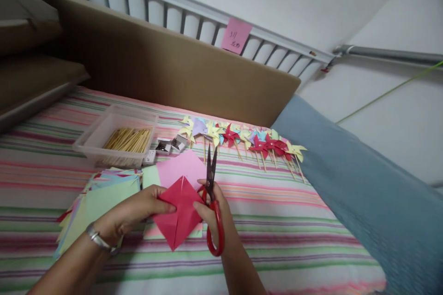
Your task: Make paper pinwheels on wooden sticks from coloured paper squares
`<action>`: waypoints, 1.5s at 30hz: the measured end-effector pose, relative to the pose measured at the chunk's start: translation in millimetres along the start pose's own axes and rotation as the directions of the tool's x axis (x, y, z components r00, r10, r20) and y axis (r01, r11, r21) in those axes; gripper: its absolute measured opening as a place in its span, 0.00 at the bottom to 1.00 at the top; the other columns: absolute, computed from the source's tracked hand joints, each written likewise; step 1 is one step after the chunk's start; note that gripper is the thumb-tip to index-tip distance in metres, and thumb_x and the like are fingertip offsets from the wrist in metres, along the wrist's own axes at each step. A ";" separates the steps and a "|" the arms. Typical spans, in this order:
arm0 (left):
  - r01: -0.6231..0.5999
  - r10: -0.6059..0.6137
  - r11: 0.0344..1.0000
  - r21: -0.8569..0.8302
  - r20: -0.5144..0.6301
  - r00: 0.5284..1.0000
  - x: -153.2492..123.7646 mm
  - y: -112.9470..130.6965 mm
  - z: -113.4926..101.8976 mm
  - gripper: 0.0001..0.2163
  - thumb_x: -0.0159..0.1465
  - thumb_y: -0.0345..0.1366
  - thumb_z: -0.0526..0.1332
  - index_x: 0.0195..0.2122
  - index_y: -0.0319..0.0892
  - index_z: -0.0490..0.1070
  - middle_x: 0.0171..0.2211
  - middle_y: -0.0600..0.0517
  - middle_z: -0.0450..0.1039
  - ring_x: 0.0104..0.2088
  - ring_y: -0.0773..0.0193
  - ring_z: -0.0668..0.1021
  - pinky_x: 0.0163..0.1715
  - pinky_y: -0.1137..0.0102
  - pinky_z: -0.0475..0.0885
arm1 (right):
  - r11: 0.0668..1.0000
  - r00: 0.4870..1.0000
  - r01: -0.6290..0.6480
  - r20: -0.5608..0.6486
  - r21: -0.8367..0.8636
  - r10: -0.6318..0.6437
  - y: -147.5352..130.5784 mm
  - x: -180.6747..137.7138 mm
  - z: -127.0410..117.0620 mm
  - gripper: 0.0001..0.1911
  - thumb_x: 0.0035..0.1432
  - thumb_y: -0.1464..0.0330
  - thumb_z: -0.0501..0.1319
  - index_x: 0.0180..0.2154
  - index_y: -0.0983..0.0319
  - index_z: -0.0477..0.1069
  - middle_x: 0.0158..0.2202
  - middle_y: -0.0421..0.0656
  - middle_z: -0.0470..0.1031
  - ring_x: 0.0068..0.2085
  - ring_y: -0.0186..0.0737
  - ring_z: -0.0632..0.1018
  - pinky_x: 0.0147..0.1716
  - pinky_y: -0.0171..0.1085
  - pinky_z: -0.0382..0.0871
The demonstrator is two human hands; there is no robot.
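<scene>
My left hand (pixel 133 214) pinches the left corner of a red paper square (pixel 178 216), held like a diamond with crease lines across it. My right hand (pixel 216 209) grips red-handled scissors (pixel 212 203), blades pointing up and away, and its fingers also touch the red paper's right edge. A metal bracelet (pixel 98 239) sits on my left wrist. Under the red sheet lie a pink paper sheet (pixel 180 168) and a light green one (pixel 151 176).
A stack of coloured paper squares (pixel 95 203) lies at the left on the striped cloth (pixel 277 226). Behind it stand a clear tray of wooden sticks (pixel 119 138) and small boxes of pins (pixel 169 145). A row of paper pinwheels (pixel 249 140) lies further back. A blue cloth (pixel 363 193) covers the right.
</scene>
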State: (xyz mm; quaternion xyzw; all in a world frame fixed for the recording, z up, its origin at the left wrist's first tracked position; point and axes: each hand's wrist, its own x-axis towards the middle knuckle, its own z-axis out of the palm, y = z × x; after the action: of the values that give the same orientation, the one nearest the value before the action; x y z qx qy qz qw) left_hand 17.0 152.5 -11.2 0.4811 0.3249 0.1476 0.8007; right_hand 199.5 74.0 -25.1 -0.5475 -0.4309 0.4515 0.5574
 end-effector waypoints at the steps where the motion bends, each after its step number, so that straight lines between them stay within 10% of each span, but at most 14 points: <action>1: -0.009 0.008 0.998 -0.070 -0.016 1.000 0.8 0.0 1.0 0.08 0.50 0.34 0.68 0.31 0.37 0.79 0.29 0.48 0.80 0.27 0.63 0.77 0.32 0.72 0.69 | 1.000 0.999 -0.001 -0.035 0.025 0.002 1.3 1.0 -0.6 0.22 0.46 0.71 0.62 0.46 0.60 0.64 0.27 0.34 0.62 0.25 0.30 0.66 0.24 0.30 0.61; 10: -0.224 0.102 0.868 -0.443 -0.283 0.954 14.0 -15.1 45.8 0.11 0.49 0.36 0.70 0.34 0.41 0.78 0.36 0.47 0.81 0.38 0.55 0.80 0.41 0.66 0.73 | 0.973 0.937 0.110 -0.347 0.202 -0.034 10.3 3.6 17.2 0.21 0.50 0.66 0.63 0.47 0.57 0.62 0.31 0.35 0.60 0.25 0.30 0.68 0.18 0.28 0.66; 19: -0.299 0.151 0.928 -0.220 -0.513 0.845 7.3 1.7 -3.2 0.14 0.46 0.35 0.71 0.34 0.39 0.77 0.32 0.48 0.81 0.30 0.57 0.81 0.35 0.67 0.73 | 0.997 0.997 -0.076 -0.022 0.031 0.077 12.9 -4.6 23.5 0.25 0.49 0.61 0.64 0.49 0.62 0.67 0.29 0.37 0.65 0.24 0.31 0.70 0.20 0.29 0.64; 25: -0.272 0.186 0.961 -0.058 -0.594 0.783 -11.4 20.9 -32.8 0.14 0.43 0.35 0.73 0.32 0.39 0.78 0.31 0.47 0.81 0.30 0.56 0.80 0.32 0.68 0.73 | 0.944 0.933 -0.246 0.211 -0.219 0.292 11.1 -20.5 25.8 0.27 0.48 0.56 0.64 0.48 0.64 0.73 0.19 0.34 0.62 0.18 0.28 0.64 0.17 0.29 0.58; 45: -0.242 0.190 0.970 -0.011 -0.590 0.785 -20.5 26.3 -44.4 0.14 0.42 0.35 0.73 0.31 0.39 0.79 0.29 0.50 0.81 0.29 0.60 0.79 0.32 0.71 0.71 | 0.875 0.901 -0.267 0.216 -0.404 0.375 10.1 -25.3 34.7 0.16 0.49 0.62 0.65 0.40 0.62 0.77 0.18 0.34 0.61 0.20 0.30 0.63 0.22 0.31 0.56</action>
State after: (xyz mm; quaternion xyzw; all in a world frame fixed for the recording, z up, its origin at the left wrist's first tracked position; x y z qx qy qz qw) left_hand -25.7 184.1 4.8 0.4116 0.4913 0.3926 0.6596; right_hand 159.8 56.9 -33.8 -0.6343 -0.4854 0.5253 0.2935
